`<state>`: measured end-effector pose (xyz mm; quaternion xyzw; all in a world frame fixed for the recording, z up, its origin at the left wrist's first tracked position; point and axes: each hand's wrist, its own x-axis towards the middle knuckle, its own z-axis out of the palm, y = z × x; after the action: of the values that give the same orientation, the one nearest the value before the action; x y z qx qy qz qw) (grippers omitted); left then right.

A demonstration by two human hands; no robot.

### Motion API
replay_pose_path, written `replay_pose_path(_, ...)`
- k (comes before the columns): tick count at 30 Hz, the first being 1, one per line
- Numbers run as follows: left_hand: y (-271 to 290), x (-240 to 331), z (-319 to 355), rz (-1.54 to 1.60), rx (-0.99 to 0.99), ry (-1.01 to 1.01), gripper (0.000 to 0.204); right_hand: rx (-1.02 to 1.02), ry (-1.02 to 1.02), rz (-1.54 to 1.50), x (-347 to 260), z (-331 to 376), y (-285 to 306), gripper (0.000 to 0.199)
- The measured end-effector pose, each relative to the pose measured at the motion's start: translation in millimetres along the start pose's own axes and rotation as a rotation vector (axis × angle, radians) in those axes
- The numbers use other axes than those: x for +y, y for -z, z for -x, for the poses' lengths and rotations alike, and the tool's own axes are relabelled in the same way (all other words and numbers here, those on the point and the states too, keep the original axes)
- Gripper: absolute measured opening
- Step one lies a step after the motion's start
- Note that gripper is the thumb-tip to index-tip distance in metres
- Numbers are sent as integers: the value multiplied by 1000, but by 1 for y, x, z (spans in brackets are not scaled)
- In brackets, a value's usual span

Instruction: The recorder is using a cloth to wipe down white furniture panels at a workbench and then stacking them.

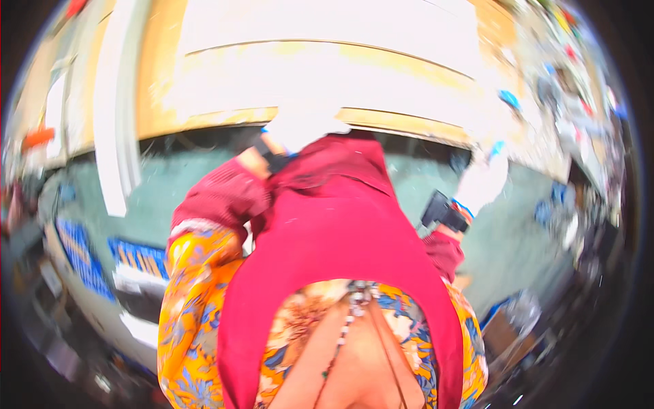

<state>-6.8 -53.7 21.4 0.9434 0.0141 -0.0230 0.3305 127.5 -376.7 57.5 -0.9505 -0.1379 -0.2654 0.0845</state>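
My left hand (306,128), in a white glove, is at the front edge of the wooden worktable (259,117), just before my dark red apron (340,225). Strong glare and blur wash out its fingers. Over to the right, my right hand (482,183), gloved in white too, reaches toward the table's right front corner. A small blue patch (499,147) shows at its fingertips; whether it is held or part of the glove is unclear. Beyond lies another small blue thing (509,100). Each wrist wears a black band, the right one (443,213) with a dark box-like piece.
A long white strip (114,136) juts over the table's left front edge, near an orange object (38,138). Blurred clutter (569,102) crowds the right side. Blue crates (139,258) stand low at left; a box with clear plastic (511,317) sits low at right.
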Motion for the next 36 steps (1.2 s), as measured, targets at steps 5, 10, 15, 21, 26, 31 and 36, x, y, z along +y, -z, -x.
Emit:
replay_pose_path(5,-24,-16,21,415,14,-29,16,158,-930,-1418,20,25,-15,42)
replay_pose_path(10,45,16,5,-3,33,-205,29,220,-975,-1513,28,36,-3,45)
replay_pose_path(15,86,34,-54,-176,-382,245,53,201,-983,-1417,25,27,-5,44)
replay_pose_path(21,58,22,-50,-455,41,-267,67,131,-799,-1150,17,18,-6,37)
replay_pose_path(26,47,24,-43,-318,136,-257,78,29,-685,-928,20,19,-17,27)
replay_pose_path(31,40,17,-39,-325,147,-246,80,61,-551,-795,30,19,-35,24)
replay_pose_path(36,39,17,-39,-282,175,-264,79,74,-383,-579,28,0,-33,24)
